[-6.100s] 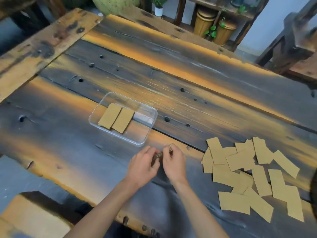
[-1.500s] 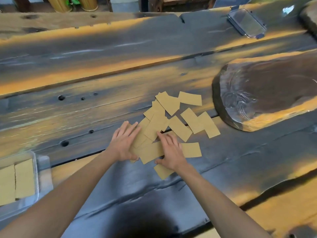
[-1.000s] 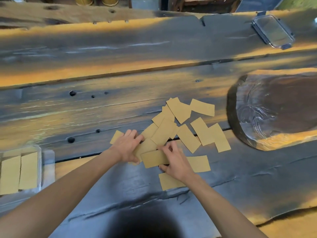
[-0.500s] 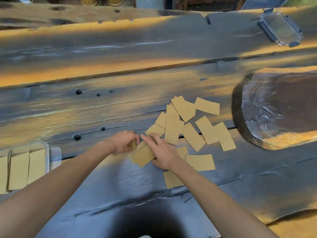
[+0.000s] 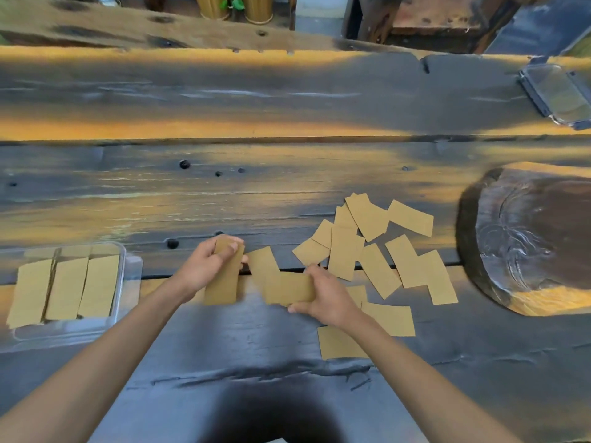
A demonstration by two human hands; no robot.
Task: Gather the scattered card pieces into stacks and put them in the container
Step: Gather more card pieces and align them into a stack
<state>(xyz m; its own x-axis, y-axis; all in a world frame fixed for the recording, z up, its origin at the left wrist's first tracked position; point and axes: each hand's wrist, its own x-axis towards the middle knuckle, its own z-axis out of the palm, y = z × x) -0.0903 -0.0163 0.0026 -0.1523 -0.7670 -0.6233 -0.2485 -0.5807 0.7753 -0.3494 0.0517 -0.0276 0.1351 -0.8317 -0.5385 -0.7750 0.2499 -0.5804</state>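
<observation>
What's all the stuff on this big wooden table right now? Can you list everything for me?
loose card pieces: over a dozen, tan, scattered right of centre
clear container: one, at the left edge, holding three tan card stacks
clear lid: one, dark-rimmed, far right
wooden slab: one, dark, rounded, at right
table: one, dark and orange planks
left hand: grips an upright card bundle
right hand: holds a card flat

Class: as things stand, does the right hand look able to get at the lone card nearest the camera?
Probably yes. That card lies flat beside the right hand, uncovered; but the hand already grips another card.
</observation>
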